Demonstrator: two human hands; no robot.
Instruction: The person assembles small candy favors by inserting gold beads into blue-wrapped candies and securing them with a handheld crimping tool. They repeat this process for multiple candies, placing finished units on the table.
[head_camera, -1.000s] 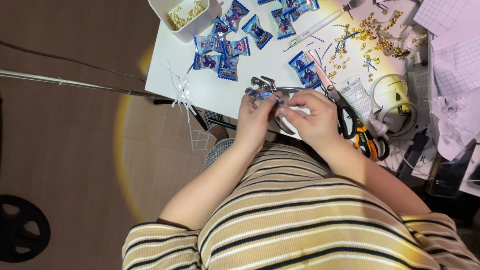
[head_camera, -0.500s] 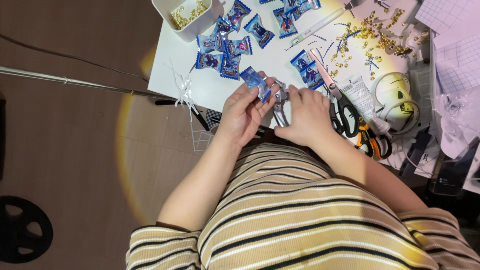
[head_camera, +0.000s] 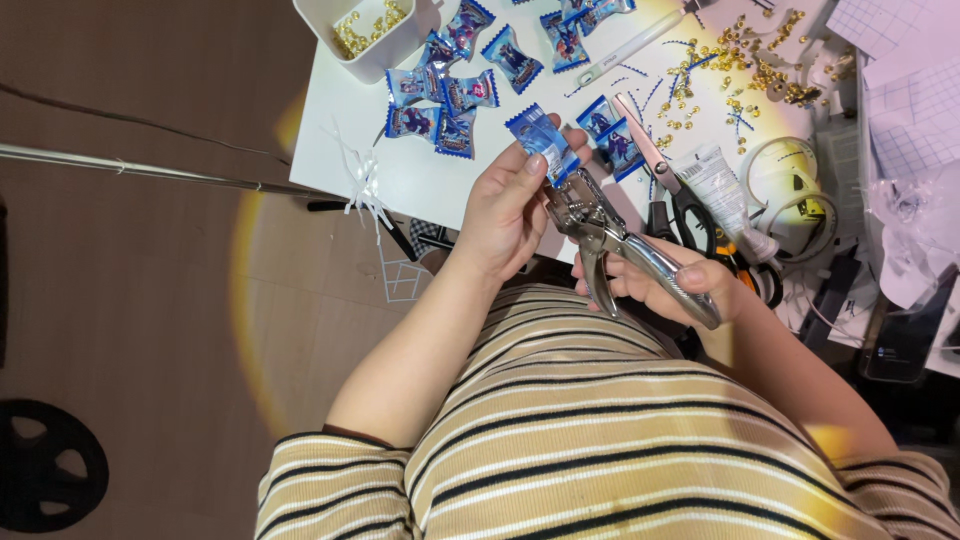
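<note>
My left hand (head_camera: 505, 210) pinches a small blue candy wrapper (head_camera: 541, 143) between thumb and fingers, holding it over the white table's near edge. My right hand (head_camera: 672, 285) grips the handles of a silver metal hole punch (head_camera: 610, 238), whose jaws sit at the lower end of the wrapper. Both hands are raised just in front of my striped shirt.
On the white table (head_camera: 420, 180) lie several more blue wrapped candies (head_camera: 445, 100), a white tub (head_camera: 365, 35) of gold beads, scissors (head_camera: 680, 195), a white tube (head_camera: 722, 190), scattered gold beads (head_camera: 745, 60) and a white ribbon bow (head_camera: 362, 185). Brown floor lies to the left.
Both hands have lifted from the table edge. The hole punch is now plainly in my right hand, and the wrapper is set at its jaws.
</note>
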